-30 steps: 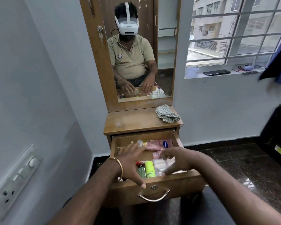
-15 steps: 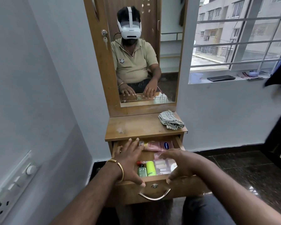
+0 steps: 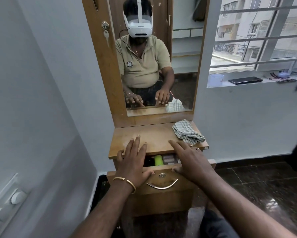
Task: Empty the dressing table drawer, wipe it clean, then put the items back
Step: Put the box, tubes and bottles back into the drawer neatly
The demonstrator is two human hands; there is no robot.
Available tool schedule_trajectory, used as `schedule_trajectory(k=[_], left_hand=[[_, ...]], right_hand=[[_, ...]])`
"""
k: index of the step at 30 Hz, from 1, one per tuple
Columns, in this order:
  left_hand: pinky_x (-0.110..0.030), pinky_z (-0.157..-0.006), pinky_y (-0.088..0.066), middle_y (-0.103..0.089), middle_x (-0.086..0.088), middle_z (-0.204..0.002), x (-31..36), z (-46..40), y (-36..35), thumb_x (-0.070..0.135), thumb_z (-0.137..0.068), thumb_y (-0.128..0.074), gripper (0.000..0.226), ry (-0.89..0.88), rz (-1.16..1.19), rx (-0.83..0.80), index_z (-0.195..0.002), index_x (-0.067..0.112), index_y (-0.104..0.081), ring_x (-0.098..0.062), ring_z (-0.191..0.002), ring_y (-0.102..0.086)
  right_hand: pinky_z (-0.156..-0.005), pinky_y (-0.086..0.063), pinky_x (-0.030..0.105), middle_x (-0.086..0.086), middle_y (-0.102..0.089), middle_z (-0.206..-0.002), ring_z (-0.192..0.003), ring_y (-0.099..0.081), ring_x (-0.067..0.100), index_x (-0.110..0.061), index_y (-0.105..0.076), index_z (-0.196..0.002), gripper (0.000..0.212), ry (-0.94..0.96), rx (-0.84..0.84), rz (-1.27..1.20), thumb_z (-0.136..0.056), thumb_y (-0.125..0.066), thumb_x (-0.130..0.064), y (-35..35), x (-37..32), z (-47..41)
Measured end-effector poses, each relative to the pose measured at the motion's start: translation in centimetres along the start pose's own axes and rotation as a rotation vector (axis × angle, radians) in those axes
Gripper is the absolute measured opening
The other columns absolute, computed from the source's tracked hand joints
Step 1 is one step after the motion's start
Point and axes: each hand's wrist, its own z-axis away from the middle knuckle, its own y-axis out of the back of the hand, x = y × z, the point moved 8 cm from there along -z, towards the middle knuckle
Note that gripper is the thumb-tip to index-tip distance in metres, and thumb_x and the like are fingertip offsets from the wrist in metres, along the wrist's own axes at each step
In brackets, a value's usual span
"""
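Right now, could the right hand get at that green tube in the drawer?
Probably not easily. The drawer is nearly shut, leaving only a narrow gap under the tabletop, and the right hand lies flat across it. The green tube just peeks through.

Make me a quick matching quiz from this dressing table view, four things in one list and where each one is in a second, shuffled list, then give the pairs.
1. checked cloth
2. green bottle
3. key
4. black phone

A. on the windowsill
B. inside the drawer
C. hanging from the lock on the mirror frame
D. on the tabletop's right side

Pairs: 1-D, 2-B, 3-C, 4-A
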Motion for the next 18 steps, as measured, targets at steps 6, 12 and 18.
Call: schedule_trajectory(k=[6,12,18], left_hand=[[-0.049,-0.116,-0.008,0.028,0.001,-0.159,-0.3,-2.0,-0.6,0.054,-0.087,-0.06,0.093,0.056,0.012,0.08,-0.154,0.031,-0.001,-0.024,-0.149,0.018],[-0.05,-0.115,-0.01,0.027,-0.001,-0.159,-0.7,-3.8,-1.5,0.047,-0.087,-0.064,0.091,0.089,0.0,0.116,-0.154,0.031,-0.005,-0.025,-0.149,0.017],[-0.05,-0.113,-0.011,0.019,-0.003,-0.162,-0.7,-4.6,-2.2,0.041,-0.085,-0.066,0.088,0.074,0.001,0.137,-0.154,0.03,-0.012,-0.024,-0.149,0.015]], right_hand=[[-0.112,-0.038,0.043,-0.001,-0.03,-0.156,-0.144,-0.032,0.025,-0.027,-0.005,-0.157,0.107,-0.048,0.101,0.054,-0.08,-0.078,-0.038,-2.1,1.2,-1.9],[-0.107,-0.033,0.041,0.007,-0.044,-0.145,-0.136,-0.033,0.026,-0.016,-0.035,-0.15,0.118,-0.064,0.266,0.108,-0.05,-0.095,-0.033,-3.0,2.1,-3.2],[-0.107,-0.022,0.04,0.006,-0.036,-0.148,-0.138,-0.028,0.027,-0.017,-0.03,-0.152,0.12,-0.061,0.268,0.096,-0.052,-0.094,-0.03,-3.3,2.5,-4.1]])
